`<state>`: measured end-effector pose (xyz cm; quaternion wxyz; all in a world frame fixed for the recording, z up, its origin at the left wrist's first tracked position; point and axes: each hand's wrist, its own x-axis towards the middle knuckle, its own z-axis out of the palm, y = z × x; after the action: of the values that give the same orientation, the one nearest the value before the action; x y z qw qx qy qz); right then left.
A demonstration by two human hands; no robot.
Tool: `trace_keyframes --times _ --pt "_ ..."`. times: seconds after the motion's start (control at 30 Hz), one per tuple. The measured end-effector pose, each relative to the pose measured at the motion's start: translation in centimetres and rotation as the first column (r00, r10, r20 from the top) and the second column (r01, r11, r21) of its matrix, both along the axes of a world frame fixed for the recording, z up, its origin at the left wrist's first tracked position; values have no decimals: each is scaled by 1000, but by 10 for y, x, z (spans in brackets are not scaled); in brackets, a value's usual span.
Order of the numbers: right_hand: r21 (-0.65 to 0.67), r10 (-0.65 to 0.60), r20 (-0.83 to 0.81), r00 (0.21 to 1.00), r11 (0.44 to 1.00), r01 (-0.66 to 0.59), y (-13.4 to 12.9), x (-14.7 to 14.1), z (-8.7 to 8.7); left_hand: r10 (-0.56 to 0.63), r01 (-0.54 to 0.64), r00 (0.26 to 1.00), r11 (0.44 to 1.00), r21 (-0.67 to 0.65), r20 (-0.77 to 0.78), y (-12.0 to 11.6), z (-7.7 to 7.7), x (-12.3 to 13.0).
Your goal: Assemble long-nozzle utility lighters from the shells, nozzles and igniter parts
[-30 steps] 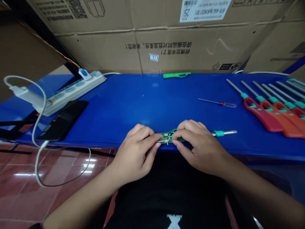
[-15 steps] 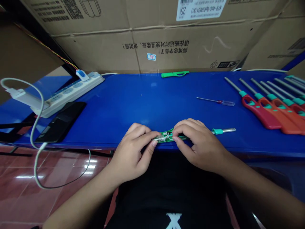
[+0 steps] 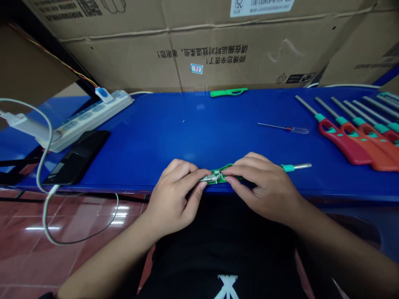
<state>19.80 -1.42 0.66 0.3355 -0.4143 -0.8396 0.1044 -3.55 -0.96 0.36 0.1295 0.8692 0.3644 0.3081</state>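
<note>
Light but fiddly: our left hand (image 3: 172, 198) and right hand (image 3: 263, 187) pinch the open green lighter shell (image 3: 218, 175) between their fingers; we'd hold the plastic, not the thin wires (image 3: 220, 175).

The person wears a plain black top (image 3: 224, 245) with a white X-shaped mark (image 3: 227, 286) on its front. The left hand (image 3: 174, 199) and right hand (image 3: 264, 191) are bare, and so are the left forearm (image 3: 106, 257) and right forearm (image 3: 339, 249).
</note>
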Motion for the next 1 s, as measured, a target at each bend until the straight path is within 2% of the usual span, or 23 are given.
trace_keyframes --times 0.2,1.0 --pt "-56 -10 50 999 998 13 -1 -1 0 25 -25 1000 999 44 0 0 -5 2" --pt "-43 -15 97 995 999 19 -2 -3 2 11 -8 999 998 60 -49 -1 -5 1"
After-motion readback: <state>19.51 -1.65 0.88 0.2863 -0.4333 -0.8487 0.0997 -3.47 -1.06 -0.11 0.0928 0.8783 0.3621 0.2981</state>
